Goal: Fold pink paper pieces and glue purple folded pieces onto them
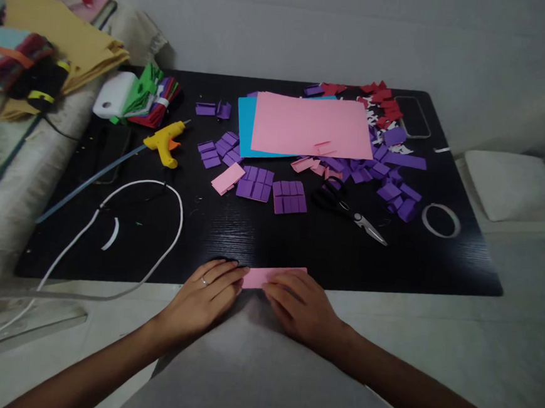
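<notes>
At the near edge of the black table [344, 253], a pink paper strip [256, 278] lies crosswise under my fingers. My left hand [209, 290], with a ring on one finger, has its fingertips on the strip's left end. Curled over its right part is my right hand [300, 303], fingers pressed together. Both thumbs are mostly hidden. Beyond the hands are two purple folded-paper grids [255, 184] [290, 197], and a small pink paper piece [228, 178] lies beside the left one. Black-handled scissors [347, 211] lie to the right, blades pointing toward the near right.
A yellow glue gun [164, 143] with a long glue stick lies left, near a looped white cable [179, 222]. Pink sheets [311, 125] rest over a blue sheet [246, 133], with purple scraps [402, 201] and red scraps [390, 109] around. A tape ring [441, 220] sits right.
</notes>
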A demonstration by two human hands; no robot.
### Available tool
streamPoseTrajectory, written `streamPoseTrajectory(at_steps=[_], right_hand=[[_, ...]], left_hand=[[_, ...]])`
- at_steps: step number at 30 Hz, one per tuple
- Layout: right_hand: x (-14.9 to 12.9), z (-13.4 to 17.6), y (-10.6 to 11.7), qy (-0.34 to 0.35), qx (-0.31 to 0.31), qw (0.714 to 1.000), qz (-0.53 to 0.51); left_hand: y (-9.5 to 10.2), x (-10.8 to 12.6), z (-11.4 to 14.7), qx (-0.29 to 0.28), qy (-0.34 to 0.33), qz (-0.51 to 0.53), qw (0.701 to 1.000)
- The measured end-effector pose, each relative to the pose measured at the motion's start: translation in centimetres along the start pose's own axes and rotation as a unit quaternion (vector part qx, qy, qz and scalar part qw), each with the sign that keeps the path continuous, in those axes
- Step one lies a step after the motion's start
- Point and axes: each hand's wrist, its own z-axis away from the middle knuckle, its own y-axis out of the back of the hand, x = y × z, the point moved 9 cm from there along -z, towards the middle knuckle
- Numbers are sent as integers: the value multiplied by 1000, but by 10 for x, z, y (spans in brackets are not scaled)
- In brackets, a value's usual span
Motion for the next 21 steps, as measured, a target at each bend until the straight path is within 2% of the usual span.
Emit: streamPoseTrajectory(at_steps=[2, 4, 10, 16, 21], right_hand=[[1, -2, -15, -15, -26, 1000, -2], [3, -2, -20, -31, -24, 999, 17], [5, 2, -10, -33, 8, 999, 33], [5, -2, -9, -30, 16, 999, 36], [6, -1, -11, -38, 12, 999, 33]], left_hand=[[1, -1, 0, 5, 1, -3, 1000], [2, -1, -1, 12, 3, -5, 1000], [0, 2, -7, 21, -4, -28, 999], [-7, 11, -21, -3, -2, -80, 997], [-3, 13, -20, 3, 12, -100, 995]])
